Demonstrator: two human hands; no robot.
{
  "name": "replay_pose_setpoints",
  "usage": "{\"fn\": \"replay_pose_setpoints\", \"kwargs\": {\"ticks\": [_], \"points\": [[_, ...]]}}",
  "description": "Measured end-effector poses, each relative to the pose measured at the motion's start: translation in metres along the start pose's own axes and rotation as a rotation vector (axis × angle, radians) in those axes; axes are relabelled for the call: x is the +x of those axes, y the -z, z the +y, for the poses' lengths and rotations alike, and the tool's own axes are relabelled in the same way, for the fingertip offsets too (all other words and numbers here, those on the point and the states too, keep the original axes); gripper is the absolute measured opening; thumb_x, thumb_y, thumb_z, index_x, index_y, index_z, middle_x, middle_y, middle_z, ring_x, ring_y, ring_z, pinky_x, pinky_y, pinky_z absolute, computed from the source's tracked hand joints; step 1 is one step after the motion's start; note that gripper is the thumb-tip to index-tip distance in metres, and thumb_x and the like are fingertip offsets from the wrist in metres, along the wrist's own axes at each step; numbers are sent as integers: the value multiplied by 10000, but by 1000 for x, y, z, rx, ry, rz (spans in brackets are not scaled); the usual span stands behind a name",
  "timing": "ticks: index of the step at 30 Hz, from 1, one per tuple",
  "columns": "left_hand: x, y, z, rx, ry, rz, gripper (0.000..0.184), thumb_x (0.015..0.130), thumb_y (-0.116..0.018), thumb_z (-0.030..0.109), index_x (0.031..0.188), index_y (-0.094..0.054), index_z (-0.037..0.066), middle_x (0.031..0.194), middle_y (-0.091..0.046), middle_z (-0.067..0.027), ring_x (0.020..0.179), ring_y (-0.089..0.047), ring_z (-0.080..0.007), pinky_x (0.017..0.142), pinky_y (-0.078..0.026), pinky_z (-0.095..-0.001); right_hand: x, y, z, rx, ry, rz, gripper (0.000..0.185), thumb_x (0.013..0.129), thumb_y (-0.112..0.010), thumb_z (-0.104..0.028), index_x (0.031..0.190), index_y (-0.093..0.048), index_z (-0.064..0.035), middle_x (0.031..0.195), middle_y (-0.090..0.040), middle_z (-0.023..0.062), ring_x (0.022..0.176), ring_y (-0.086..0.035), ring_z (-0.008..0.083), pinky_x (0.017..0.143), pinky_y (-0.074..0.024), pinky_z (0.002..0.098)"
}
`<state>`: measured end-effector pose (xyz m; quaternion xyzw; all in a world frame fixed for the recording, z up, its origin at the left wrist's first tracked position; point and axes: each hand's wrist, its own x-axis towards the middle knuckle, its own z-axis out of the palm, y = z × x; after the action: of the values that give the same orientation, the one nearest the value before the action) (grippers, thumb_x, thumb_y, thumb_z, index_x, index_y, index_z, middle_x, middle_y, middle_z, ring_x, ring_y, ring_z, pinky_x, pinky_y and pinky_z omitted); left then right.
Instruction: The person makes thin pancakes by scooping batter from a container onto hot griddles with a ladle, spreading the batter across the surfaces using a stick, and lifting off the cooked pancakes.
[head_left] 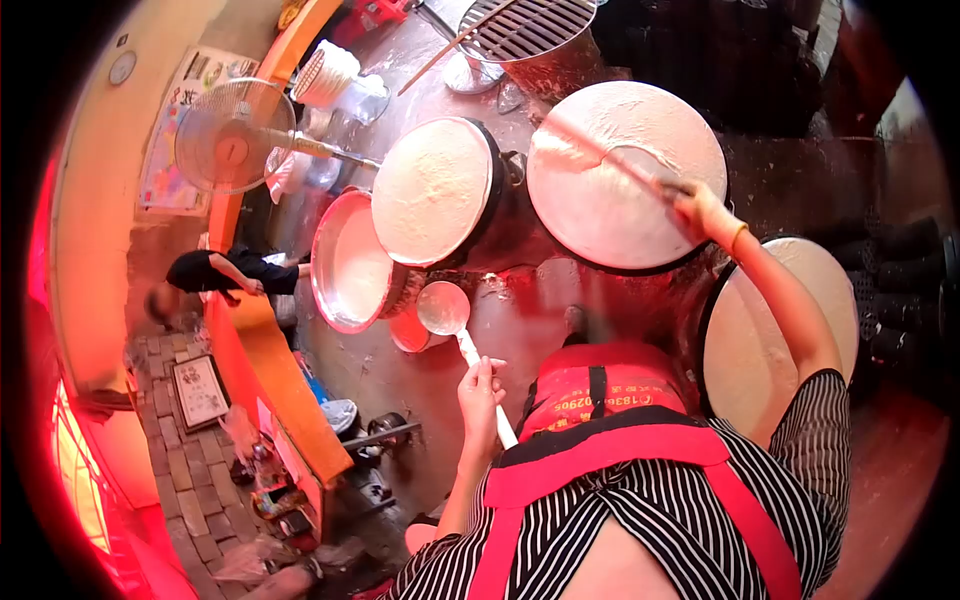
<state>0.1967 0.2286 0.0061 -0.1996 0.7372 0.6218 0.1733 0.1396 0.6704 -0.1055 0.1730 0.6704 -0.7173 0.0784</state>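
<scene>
My right hand (705, 212) is closed round the handle of a long batter spreader (600, 147). The blade, blurred, lies across the large round griddle (628, 215), over pale batter (635, 110) covering much of the top. My left hand (480, 400) grips the white handle of a ladle (443, 308), its round bowl beside a wide basin (325, 240) of pale liquid batter (362, 262). Next to the basin, a second griddle (490, 150) carries a pale round sheet (432, 190). Under my right arm, a third griddle (712, 300) carries another pale sheet (780, 330).
A slatted round drum (530, 30) with a stick across it stands at the back. On the left are a fan (235, 150), stacked white containers (327, 75) and an orange counter edge (275, 370). A person in black (225, 272) bends beyond it.
</scene>
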Motion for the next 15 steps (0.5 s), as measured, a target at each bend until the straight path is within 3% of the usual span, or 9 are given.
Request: {"fn": "replay_pose_setpoints", "kwargs": {"ticks": [3, 4, 5, 8, 9, 11, 13, 14, 15], "points": [[13, 3, 7, 27, -14, -51, 313, 966, -493, 295, 881, -610, 18, 617, -358, 60, 506, -298, -8, 427, -232, -167, -64, -22, 20, -57, -9, -85, 350, 907, -561, -219, 1231, -579, -88, 671, -520, -53, 488, -386, 52, 427, -294, 220], [21, 4, 8, 44, -15, -78, 313, 966, -494, 296, 880, -610, 19, 613, -355, 61, 503, -297, -9, 426, -231, -167, -87, -27, 42, -81, 148, -49, 351, 903, -577, -211, 1223, -583, -68, 715, -559, -53, 535, -424, 38, 461, -331, 203], [29, 6, 11, 63, -18, -108, 313, 966, -494, 297, 879, -609, 19, 609, -353, 62, 500, -297, -9, 426, -230, -167, -127, -33, 11, 41, -122, -71, 343, 895, -585, -181, 1213, -591, -54, 828, -608, -36, 586, -467, 30, 495, -364, 188], [55, 9, 18, 79, -29, -216, 312, 961, -503, 302, 882, -610, 20, 604, -354, 64, 496, -296, -10, 417, -223, -169, -153, -65, 31, 302, -107, 261, 365, 894, -580, -140, 1254, -564, -78, 816, -588, -57, 526, -403, 13, 449, -308, 178], [65, 10, 21, 85, -37, -268, 311, 960, -506, 303, 882, -611, 20, 605, -355, 64, 495, -297, -11, 415, -222, -171, -132, -80, 63, 464, 105, 454, 382, 897, -580, -140, 1275, -544, -93, 734, -557, -73, 472, -331, 12, 406, -257, 180], [83, 16, 30, 111, -63, -384, 307, 957, -511, 301, 879, -614, 23, 606, -365, 66, 493, -300, -10, 411, -221, -172, -132, -127, 1, 523, -21, 794, 379, 898, -574, -133, 1273, -542, -97, 753, -550, -80, 463, -317, 14, 389, -237, 177], [103, 27, 40, 115, -71, -509, 305, 956, -513, 301, 876, -616, 25, 603, -368, 68, 490, -300, -9, 410, -221, -172, -101, -151, 32, 441, 67, 713, 342, 904, -570, -145, 1243, -569, -106, 717, -529, -96, 463, -321, 16, 378, -223, 183], [113, 33, 45, 123, -81, -558, 297, 955, -517, 294, 874, -620, 28, 592, -372, 73, 475, -289, -4, 406, -211, -175, -116, -166, 38, 374, -18, 528, 335, 908, -563, -143, 1239, -574, -98, 749, -533, -92, 474, -331, 17, 395, -255, 185], [124, 42, 48, 141, -91, -603, 293, 955, -518, 291, 874, -621, 29, 590, -373, 75, 470, -284, -2, 404, -206, -177, -124, -186, 47, 281, 104, 419, 337, 910, -558, -139, 1242, -570, -80, 728, -524, -87, 515, -369, 11, 442, -307, 174]]}}
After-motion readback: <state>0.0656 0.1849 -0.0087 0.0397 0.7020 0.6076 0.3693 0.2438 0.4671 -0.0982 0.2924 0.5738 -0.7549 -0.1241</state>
